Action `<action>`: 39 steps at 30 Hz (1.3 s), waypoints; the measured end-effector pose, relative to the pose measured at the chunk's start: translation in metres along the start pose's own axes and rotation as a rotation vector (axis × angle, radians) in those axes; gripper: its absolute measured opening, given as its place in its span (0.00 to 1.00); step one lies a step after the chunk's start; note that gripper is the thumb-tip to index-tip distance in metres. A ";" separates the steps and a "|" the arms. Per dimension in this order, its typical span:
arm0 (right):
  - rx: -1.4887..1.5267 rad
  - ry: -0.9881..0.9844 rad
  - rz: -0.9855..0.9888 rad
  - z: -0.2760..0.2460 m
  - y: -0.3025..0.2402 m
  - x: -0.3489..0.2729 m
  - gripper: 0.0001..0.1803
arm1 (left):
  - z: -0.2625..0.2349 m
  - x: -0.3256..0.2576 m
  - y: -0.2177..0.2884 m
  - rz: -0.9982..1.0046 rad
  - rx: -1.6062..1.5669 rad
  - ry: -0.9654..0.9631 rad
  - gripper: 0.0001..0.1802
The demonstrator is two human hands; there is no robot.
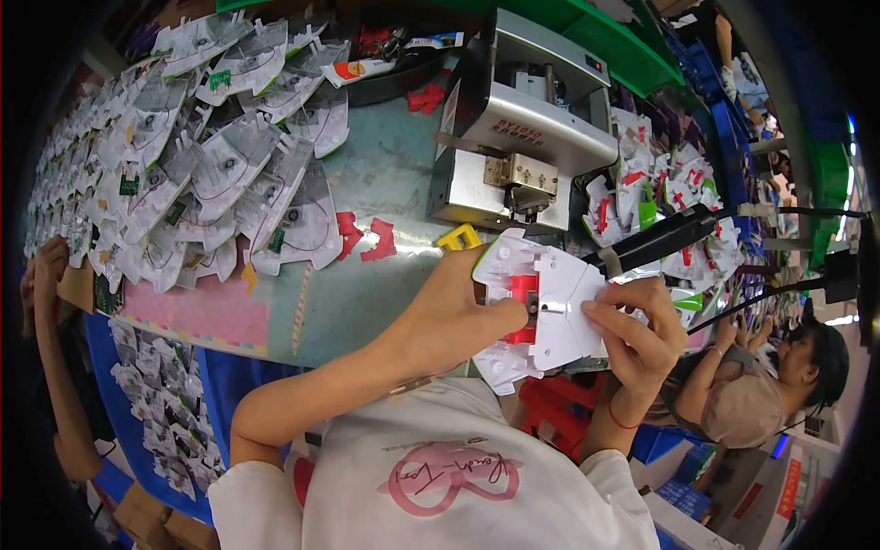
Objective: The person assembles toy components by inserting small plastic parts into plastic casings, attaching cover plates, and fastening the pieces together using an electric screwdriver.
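I see a workbench (390, 174) w/ a scuffed grey-green top; 12 = far side. Big heap of clear-and-white plastic housings (234, 165), approx. 9 to 11 o'clock. Pink sheet (183, 312) at 9, nr the front edge. Two red plastic brackets (380, 240) at 10, close in; yellow bracket (458, 237) at 12, also close. Black tray (408, 87) farther off, btwn 11 & 12, w/ red plastic bits (424, 98) just beside. Silver benchtop machine (541, 137) at 1. More white housings w/ red parts (632, 170) at 2.

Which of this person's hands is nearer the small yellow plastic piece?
Left: the left hand is just below the small yellow plastic piece in the picture; the right hand is farther off, down and to the right.
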State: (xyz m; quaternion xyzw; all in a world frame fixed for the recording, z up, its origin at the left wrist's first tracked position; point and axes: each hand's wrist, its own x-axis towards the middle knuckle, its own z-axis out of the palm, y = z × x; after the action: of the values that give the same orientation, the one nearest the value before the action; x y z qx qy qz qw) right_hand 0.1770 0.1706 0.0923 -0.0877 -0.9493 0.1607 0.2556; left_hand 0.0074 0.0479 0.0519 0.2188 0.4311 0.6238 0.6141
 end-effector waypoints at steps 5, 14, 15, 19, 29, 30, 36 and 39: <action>0.193 -0.061 -0.001 0.004 0.017 0.004 0.16 | 0.000 -0.007 0.001 -0.110 -0.025 0.075 0.15; 0.278 -0.161 0.026 0.003 0.018 0.000 0.16 | -0.007 -0.013 -0.009 -0.163 -0.060 0.070 0.18; 0.276 -0.151 0.029 0.003 0.018 0.002 0.16 | -0.007 -0.013 -0.010 -0.165 -0.050 0.066 0.18; 0.312 -0.236 0.048 0.006 0.019 0.003 0.23 | -0.009 -0.015 -0.010 -0.162 -0.095 0.101 0.19; 0.383 -0.190 0.282 0.027 -0.012 0.000 0.45 | -0.006 -0.017 -0.012 0.098 0.178 0.126 0.26; 0.401 -0.204 0.285 0.029 -0.012 0.000 0.44 | -0.006 -0.017 -0.012 0.098 0.181 0.128 0.26; 0.370 -0.108 0.311 0.044 -0.015 -0.005 0.42 | -0.010 -0.014 -0.020 0.056 0.167 0.140 0.28; 0.356 -0.101 0.295 0.044 -0.013 -0.004 0.42 | -0.010 -0.014 -0.022 0.046 0.125 0.135 0.28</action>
State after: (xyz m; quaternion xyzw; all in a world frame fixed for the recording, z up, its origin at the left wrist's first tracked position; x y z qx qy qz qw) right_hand 0.1570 0.1459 0.0590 -0.1708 -0.8945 0.3653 0.1929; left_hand 0.0140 0.0290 0.0322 0.2238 0.5043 0.6231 0.5544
